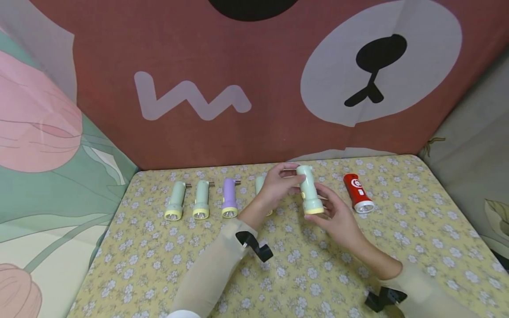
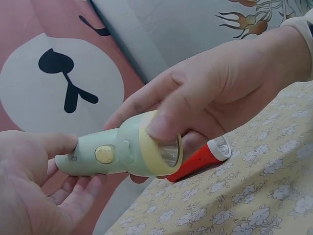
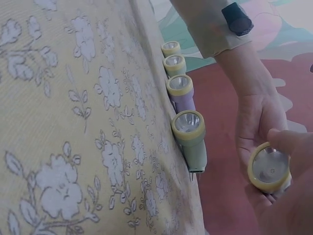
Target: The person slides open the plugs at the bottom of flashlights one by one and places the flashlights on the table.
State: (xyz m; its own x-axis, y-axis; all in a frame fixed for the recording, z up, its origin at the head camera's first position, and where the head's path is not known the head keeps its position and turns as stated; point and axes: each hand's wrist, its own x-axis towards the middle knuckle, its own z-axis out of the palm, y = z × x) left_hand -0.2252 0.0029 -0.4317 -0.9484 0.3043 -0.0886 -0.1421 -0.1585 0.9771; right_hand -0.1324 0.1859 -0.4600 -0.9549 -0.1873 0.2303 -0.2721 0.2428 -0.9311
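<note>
A pale green flashlight (image 1: 308,187) with a yellow rim is held up between both hands. Its tail end is gripped by my left hand (image 1: 278,183), thumb on one side and fingers on the other. My right hand (image 1: 339,218) holds the head end, with the thumb at the yellow rim in the left wrist view. A yellow switch (image 2: 104,154) shows on the flashlight's body. In the right wrist view its round lens (image 3: 270,166) faces the camera. Another green flashlight (image 1: 259,182) lies behind my left hand, partly hidden by it.
Left of the hands, two green flashlights (image 1: 175,201) and a purple flashlight (image 1: 229,196) lie in a row, metal prongs out at their tails. A red flashlight (image 1: 356,191) with a white head lies to the right. Printed cloth (image 1: 274,132) hangs behind the flowered tabletop (image 1: 294,274).
</note>
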